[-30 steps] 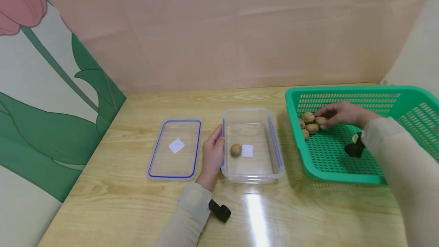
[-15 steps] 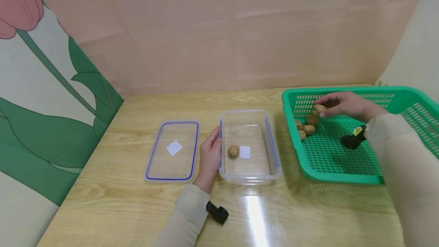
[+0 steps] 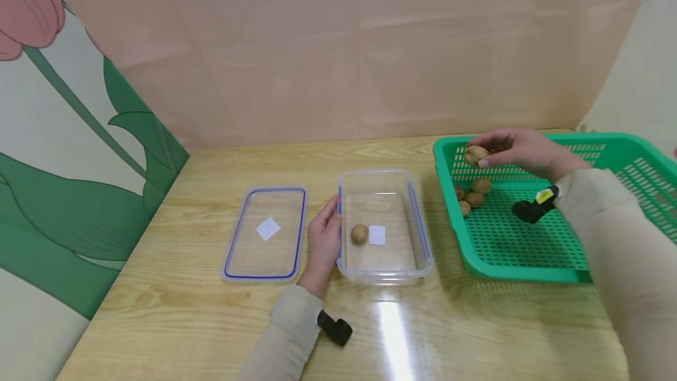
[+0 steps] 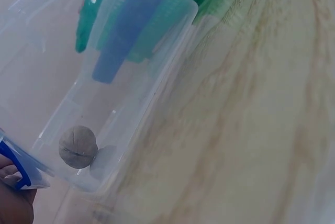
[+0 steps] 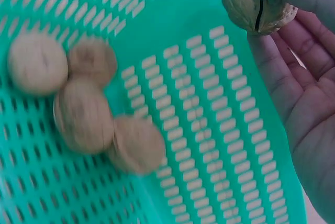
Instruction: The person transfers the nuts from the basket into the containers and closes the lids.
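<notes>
In the head view my right hand point(image 3: 534, 151) pinches a walnut point(image 3: 476, 156) between thumb and fingers, above the left back part of the green basket point(image 3: 529, 275). The right wrist view shows the held walnut point(image 5: 256, 4) close up, its dark seam facing the camera. Several other walnuts point(image 5: 84, 116) lie on the basket floor below. My left hand point(image 3: 321, 246) holds the left side of a clear plastic container point(image 3: 385, 275). In the left wrist view the fingers are partly hidden at its blue-edged latch point(image 4: 15, 166). One walnut point(image 3: 359, 234) rests inside, beside a white square point(image 3: 377, 235).
A clear lid with a blue seal point(image 3: 264, 278) lies flat left of the container, with a white square point(image 3: 268, 229) on it. All stand on a wood-grain table point(image 3: 174, 287). A pinkish sheet point(image 3: 296, 52) hangs behind.
My right hand has lifted one walnut off the group in the basket and carried it up and slightly left. The left hand stays at the container's side.
</notes>
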Demonstrator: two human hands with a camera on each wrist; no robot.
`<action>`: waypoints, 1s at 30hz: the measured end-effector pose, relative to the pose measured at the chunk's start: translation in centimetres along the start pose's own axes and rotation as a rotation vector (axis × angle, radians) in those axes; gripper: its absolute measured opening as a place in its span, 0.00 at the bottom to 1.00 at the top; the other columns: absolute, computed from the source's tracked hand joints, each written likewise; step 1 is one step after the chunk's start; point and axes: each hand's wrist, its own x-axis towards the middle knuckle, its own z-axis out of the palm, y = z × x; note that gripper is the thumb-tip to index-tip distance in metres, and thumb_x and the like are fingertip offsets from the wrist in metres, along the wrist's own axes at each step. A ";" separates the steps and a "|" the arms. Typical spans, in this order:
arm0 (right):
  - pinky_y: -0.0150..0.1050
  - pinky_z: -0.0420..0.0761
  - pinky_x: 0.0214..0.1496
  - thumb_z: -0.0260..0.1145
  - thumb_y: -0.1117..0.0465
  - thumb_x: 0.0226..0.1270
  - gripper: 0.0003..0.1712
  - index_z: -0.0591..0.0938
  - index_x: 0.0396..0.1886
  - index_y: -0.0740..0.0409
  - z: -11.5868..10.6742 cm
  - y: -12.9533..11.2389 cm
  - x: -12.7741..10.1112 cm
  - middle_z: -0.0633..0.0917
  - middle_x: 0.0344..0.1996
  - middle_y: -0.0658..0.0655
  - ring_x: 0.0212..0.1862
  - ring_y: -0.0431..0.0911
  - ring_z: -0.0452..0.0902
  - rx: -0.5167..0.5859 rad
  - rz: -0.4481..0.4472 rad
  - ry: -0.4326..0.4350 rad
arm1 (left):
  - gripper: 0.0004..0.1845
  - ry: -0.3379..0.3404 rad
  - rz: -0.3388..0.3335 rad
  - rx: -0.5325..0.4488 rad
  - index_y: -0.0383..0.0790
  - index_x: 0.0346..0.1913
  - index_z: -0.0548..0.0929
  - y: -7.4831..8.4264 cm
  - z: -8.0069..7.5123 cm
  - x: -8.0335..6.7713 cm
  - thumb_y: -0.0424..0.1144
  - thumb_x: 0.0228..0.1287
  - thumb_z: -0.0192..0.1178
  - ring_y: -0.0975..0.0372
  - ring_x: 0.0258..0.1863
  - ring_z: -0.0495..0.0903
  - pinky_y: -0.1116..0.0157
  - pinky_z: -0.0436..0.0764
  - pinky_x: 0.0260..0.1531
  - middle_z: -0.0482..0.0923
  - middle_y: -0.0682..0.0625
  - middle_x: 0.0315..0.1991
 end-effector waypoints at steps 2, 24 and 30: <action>0.24 0.76 0.45 0.67 0.60 0.59 0.27 0.73 0.59 0.58 0.3 -0.7 0.1 0.83 0.43 0.39 0.47 0.33 0.76 0.007 -0.023 0.002 | 0.21 0.001 -0.003 0.003 0.37 0.60 0.73 0.0 0.0 0.0 0.29 0.63 0.50 0.58 0.63 0.68 0.64 0.67 0.63 0.71 0.46 0.61; 0.30 0.81 0.45 0.66 0.73 0.55 0.22 0.82 0.49 0.51 7.0 -7.8 3.3 0.83 0.45 0.42 0.45 0.37 0.79 0.323 -0.369 -0.257 | 0.21 -0.013 -0.027 -0.004 0.39 0.61 0.73 0.2 0.0 0.0 0.30 0.64 0.49 0.58 0.63 0.67 0.62 0.67 0.64 0.71 0.48 0.61; 0.33 0.82 0.46 0.69 0.69 0.53 0.22 0.80 0.50 0.57 8.9 -9.2 4.1 0.83 0.45 0.44 0.45 0.40 0.80 0.284 -0.380 -0.327 | 0.21 -0.010 -0.026 -0.002 0.38 0.60 0.73 0.0 0.1 0.2 0.30 0.64 0.49 0.58 0.63 0.68 0.63 0.67 0.63 0.71 0.48 0.61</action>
